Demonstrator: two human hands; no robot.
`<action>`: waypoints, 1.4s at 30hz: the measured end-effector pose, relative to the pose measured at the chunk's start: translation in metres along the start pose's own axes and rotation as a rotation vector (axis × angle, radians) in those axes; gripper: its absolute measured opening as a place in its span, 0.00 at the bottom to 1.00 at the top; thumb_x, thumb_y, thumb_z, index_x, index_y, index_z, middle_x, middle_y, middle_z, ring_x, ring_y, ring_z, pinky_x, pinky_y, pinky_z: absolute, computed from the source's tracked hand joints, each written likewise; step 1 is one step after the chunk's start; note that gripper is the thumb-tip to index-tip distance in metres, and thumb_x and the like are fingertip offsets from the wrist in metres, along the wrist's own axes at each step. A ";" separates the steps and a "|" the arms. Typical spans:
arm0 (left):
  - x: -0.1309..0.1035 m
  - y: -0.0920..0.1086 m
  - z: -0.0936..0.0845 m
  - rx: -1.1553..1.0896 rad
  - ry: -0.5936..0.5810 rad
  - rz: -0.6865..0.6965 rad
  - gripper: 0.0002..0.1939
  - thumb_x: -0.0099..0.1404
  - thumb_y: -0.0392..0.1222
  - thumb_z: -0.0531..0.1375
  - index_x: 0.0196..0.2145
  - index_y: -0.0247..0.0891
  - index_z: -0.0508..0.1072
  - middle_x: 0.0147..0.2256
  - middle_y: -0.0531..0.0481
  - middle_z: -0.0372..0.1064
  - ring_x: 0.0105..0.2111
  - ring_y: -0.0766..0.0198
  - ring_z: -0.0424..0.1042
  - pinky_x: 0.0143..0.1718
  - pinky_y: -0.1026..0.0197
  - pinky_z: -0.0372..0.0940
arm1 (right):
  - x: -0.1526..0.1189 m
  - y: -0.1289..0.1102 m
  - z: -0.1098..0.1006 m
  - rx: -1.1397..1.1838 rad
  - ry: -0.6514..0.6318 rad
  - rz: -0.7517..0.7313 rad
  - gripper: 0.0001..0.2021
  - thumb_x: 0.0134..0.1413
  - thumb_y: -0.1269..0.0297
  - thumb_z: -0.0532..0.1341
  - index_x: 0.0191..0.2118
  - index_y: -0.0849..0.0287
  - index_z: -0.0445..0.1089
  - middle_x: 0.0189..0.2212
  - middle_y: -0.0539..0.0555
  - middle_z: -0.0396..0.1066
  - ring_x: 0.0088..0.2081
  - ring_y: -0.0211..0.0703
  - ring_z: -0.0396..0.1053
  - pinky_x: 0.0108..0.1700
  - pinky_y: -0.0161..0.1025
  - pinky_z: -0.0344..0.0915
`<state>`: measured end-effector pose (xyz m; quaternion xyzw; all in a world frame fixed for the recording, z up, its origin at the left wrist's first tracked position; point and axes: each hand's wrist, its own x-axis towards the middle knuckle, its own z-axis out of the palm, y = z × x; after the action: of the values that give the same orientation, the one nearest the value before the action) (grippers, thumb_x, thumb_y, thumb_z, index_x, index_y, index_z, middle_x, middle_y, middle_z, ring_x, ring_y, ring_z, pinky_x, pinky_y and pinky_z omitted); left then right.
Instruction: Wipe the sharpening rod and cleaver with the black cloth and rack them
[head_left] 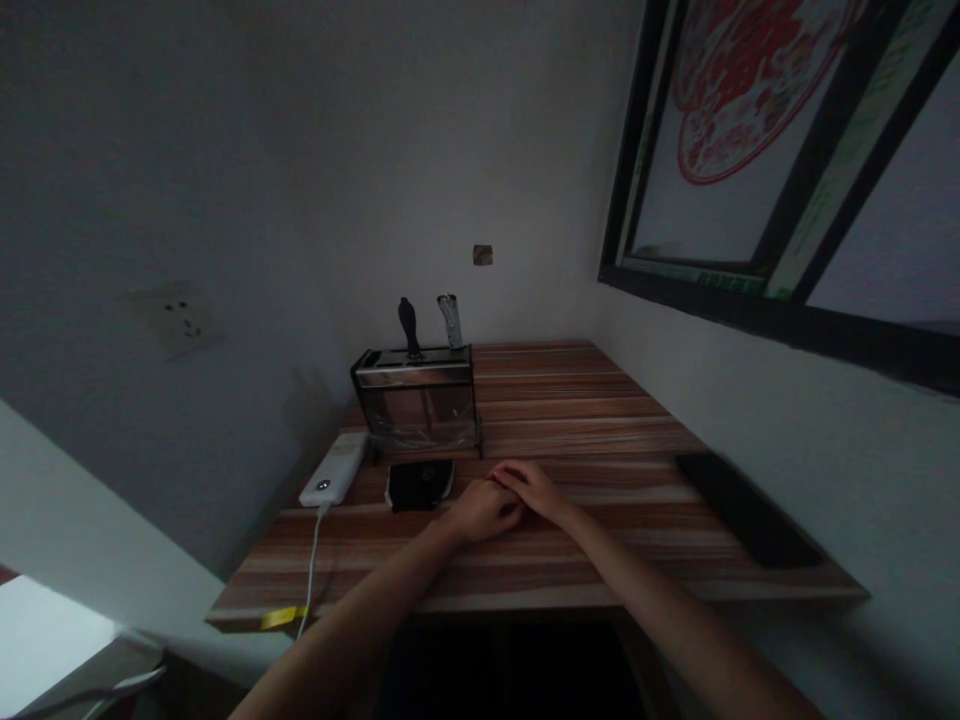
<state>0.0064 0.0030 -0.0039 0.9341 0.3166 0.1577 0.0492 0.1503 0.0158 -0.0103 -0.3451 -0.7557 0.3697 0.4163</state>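
Note:
My left hand (486, 511) rests on the wood-grain table, its fingers curled in, and nothing shows in it. Across its fingers lies my right hand (531, 487), with its fingers stretched toward the left; the two hands touch. Just left of them is a small black flat item with pale edges (420, 485), its kind unclear. Behind that stands a clear-sided holder with a dark frame (416, 377). A black handle (408, 327) and a handle in shiny wrapping (451, 320) stick up from its top.
A white power bank (337, 468) with a white cable (313, 560) lies at the table's left. Yellow tape (281, 617) marks the front edge. A long black flat object (746, 510) lies along the right wall. A socket (184, 320) sits on the left wall, a framed window (750, 270) at right.

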 end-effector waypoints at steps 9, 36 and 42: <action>0.000 0.000 0.001 -0.001 -0.009 -0.015 0.10 0.59 0.38 0.53 0.30 0.36 0.74 0.29 0.47 0.73 0.29 0.63 0.70 0.29 0.66 0.60 | 0.000 0.001 0.000 -0.006 0.010 0.021 0.18 0.54 0.49 0.52 0.34 0.59 0.71 0.32 0.53 0.72 0.37 0.43 0.69 0.42 0.39 0.63; -0.001 0.001 -0.001 0.011 -0.019 0.011 0.10 0.60 0.39 0.52 0.32 0.38 0.74 0.32 0.48 0.74 0.31 0.63 0.71 0.31 0.65 0.61 | -0.001 0.001 0.002 0.032 0.006 0.016 0.17 0.54 0.51 0.53 0.36 0.59 0.71 0.34 0.53 0.72 0.39 0.43 0.68 0.44 0.40 0.62; -0.001 0.003 -0.011 0.023 -0.031 0.044 0.10 0.60 0.40 0.53 0.31 0.38 0.73 0.30 0.49 0.73 0.30 0.63 0.71 0.30 0.66 0.61 | -0.002 0.006 0.000 0.023 0.044 0.034 0.17 0.53 0.50 0.53 0.35 0.58 0.70 0.34 0.53 0.72 0.39 0.44 0.68 0.44 0.41 0.62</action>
<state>0.0039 0.0001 0.0070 0.9436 0.2972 0.1406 0.0398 0.1521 0.0171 -0.0161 -0.3614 -0.7359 0.3775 0.4304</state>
